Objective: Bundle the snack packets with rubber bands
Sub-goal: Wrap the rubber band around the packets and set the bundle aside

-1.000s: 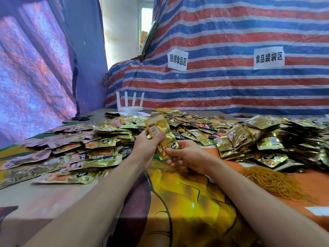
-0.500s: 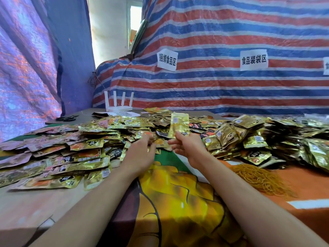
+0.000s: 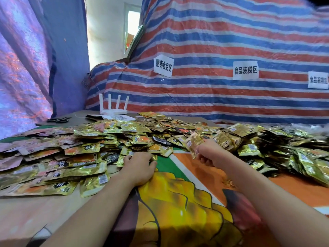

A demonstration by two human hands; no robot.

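Gripping gold packets (image 3: 193,144) jutting up-left of it, right hand (image 3: 208,154); left hand (image 3: 140,167) palm-down on pile (image 3: 106,138) edge, grip unclear

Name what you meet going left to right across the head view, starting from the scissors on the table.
Scissors → white router → left hand → snack packet → right hand gripping it → rightmost paper sign.

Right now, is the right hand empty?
No, the right hand grips gold snack packets, up off the table.
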